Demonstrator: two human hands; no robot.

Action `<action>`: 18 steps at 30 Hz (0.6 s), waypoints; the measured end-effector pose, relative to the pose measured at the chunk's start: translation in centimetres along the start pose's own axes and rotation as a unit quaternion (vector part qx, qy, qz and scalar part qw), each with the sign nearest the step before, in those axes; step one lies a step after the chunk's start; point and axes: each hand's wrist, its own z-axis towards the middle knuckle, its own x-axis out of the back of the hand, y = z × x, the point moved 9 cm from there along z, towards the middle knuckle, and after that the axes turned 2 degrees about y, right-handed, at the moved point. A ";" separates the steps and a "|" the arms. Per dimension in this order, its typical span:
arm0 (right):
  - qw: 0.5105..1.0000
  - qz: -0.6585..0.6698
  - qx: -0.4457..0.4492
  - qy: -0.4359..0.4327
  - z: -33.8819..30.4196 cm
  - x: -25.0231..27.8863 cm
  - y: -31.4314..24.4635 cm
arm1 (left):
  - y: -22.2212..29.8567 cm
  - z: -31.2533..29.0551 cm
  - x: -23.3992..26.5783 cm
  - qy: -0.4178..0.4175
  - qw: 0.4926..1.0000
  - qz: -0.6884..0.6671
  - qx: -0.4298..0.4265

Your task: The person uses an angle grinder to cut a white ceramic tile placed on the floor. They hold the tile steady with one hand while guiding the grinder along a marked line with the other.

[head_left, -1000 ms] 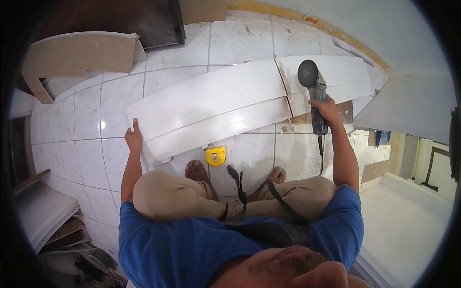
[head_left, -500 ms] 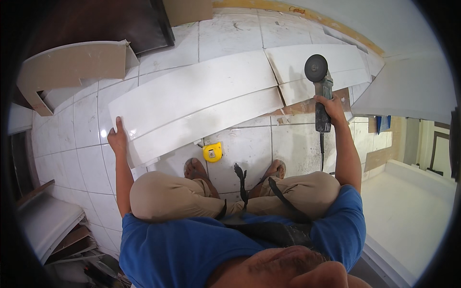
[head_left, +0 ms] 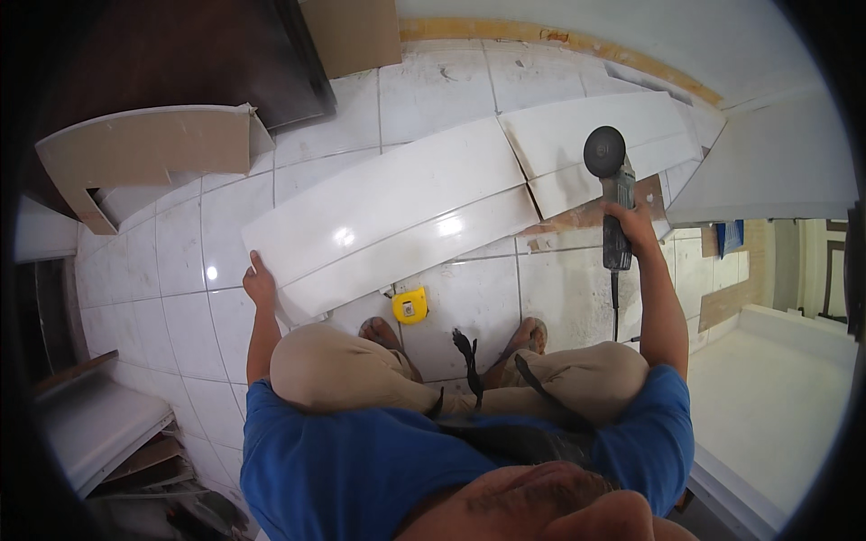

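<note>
A long white panel (head_left: pixel 406 194) with a lengthwise groove lies slanted across the space in front of my feet. My left hand (head_left: pixel 260 283) grips its left end, thumb up along the edge and the other fingers mostly hidden. Beyond a dark gap, a second white panel piece (head_left: pixel 591 135) continues to the right. In my right hand (head_left: pixel 633 225) is an angle grinder (head_left: pixel 617 203), held upright by its body over the right piece, its dark round disc at the far end. A yellow tape measure (head_left: pixel 409 307) sits on the floor by the long panel's near edge.
A brown cut board (head_left: pixel 144 144) stands at the far left beside a dark brown slab (head_left: pixel 207 54). White tiles (head_left: pixel 253 207) cover the floor. A brown strip (head_left: pixel 586 216) shows beneath the panels. A white tray-like piece (head_left: pixel 776 388) lies at right; the grinder's cord (head_left: pixel 615 307) runs nearer.
The long panel's left end has shifted rightward and nearer with my left hand, and bright glints now show on its surface. The grinder stays in my right hand; the whole view has shifted slightly.
</note>
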 end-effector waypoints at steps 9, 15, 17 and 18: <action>1.000 -0.014 -0.019 0.002 0.7 0.2 1.2 | -3.5 1.6 -2.5 -0.056 0.996 0.069 0.029; 0.998 -0.059 0.027 -0.010 1.5 -2.5 -0.2 | 1.1 -0.8 0.4 0.020 0.979 0.201 -0.018; 0.996 -0.074 0.035 -0.021 1.9 -3.7 -0.6 | 3.8 -1.1 1.6 0.059 0.976 0.199 -0.062; 0.996 -0.081 0.036 -0.026 2.1 -4.4 -1.1 | 4.6 -0.5 2.2 0.070 0.976 0.190 -0.079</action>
